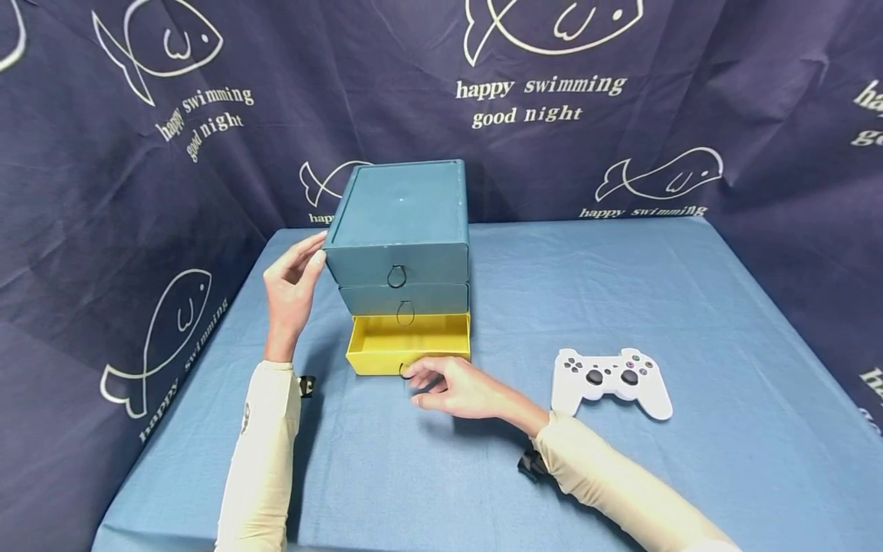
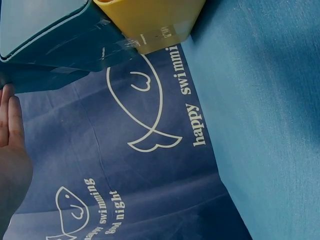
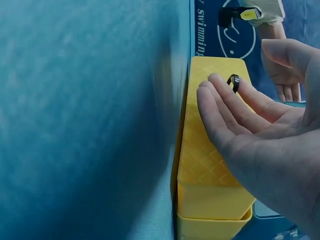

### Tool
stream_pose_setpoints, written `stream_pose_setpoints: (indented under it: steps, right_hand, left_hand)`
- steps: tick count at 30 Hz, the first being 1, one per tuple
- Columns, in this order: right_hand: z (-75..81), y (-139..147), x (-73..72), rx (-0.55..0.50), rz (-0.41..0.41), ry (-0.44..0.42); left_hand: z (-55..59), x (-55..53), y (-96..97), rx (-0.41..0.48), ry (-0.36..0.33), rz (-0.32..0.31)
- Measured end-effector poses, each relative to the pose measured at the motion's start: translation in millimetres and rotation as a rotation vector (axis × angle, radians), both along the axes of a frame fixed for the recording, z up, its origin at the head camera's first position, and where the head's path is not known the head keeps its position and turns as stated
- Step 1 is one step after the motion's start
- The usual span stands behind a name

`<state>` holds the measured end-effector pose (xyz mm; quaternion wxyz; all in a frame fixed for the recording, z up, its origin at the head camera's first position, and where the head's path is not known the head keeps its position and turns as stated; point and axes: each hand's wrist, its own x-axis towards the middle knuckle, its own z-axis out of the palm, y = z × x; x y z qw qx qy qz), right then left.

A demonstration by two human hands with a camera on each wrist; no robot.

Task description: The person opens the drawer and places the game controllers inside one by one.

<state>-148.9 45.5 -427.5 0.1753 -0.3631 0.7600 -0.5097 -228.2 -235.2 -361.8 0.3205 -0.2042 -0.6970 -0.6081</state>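
A dark teal drawer box (image 1: 403, 203) stands toward the back of the blue table, with its lowest, yellow drawer (image 1: 386, 363) pulled out and the inside bare. At the upper left side of the box rests my left hand (image 1: 293, 280), its fingers fairly straight against the wall, as the left wrist view (image 2: 14, 150) also shows in part. My right hand (image 1: 458, 389) is at the yellow front, its index fingertip hooked at the small black ring pull (image 3: 233, 83). The other fingers are loosely bent and the thumb stands apart.
A white game controller (image 1: 610, 379) lies on the table, right of my right forearm. Two teal drawers with ring pulls sit above the yellow one, the middle ring (image 1: 405, 312) hanging before the opening. Dark blue fish-print cloth (image 1: 538, 184) surrounds the table's back and sides.
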Motion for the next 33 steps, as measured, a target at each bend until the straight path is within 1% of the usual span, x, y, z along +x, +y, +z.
stream_pose_setpoints:
  steps: [4, 12, 20, 27, 31, 33]
  right_hand:
    - [-0.6, 0.4, 2.1, 0.005, 0.005, 0.003]
    - [-2.1, 0.9, 6.6, 0.015, 0.024, -0.001]
    - [-0.2, 0.4, 11.2, 0.016, 0.030, -0.008]
    - [0.2, 1.9, 15.9, 0.015, 0.026, -0.024]
    - [2.0, 3.0, 18.7, 0.020, 0.026, -0.029]
    - [2.0, 3.1, 20.0, 0.021, 0.025, -0.030]
  left_hand:
    - [0.4, 0.7, 0.3, 0.015, 0.000, -0.007]
    - [-2.2, -1.6, -2.5, -0.002, 0.016, -0.006]
    - [-2.1, -0.9, -0.7, 0.020, -0.005, -0.013]
    - [-1.7, -1.3, -1.4, -0.001, 0.011, -0.011]
    - [-1.2, -0.7, -1.4, -0.019, 0.005, 0.001]
    - [-0.6, 0.0, -0.6, -0.013, -0.002, 0.001]
